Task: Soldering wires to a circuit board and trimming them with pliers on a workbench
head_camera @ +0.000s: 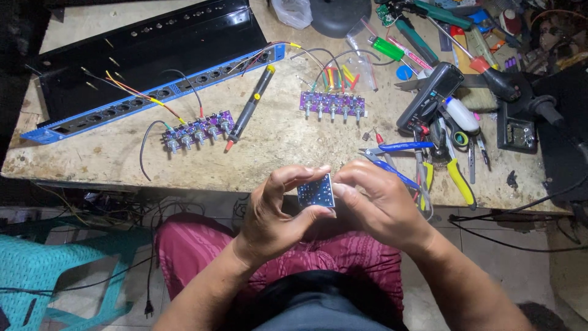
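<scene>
Circuit board (pixel 316 190), small and square with its soldered underside showing, is sitting between both hands above the person's lap, just off the near edge of the surface (pixel 275 153). Left hand (pixel 275 214) is pinching its left edge between thumb and fingers, while right hand (pixel 376 202) is gripping the right edge. Two purple knob boards (pixel 199 132) are lying beyond, beside a soldering iron (pixel 250 109).

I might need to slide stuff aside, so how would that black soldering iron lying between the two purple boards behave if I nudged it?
The soldering iron looks like a slim, round, rigid stick, so it would probably roll sideways rather than slide. Its red tip end rests close to the left purple board, so a nudge could knock that board's loose wires. It seems light for its length.
</scene>
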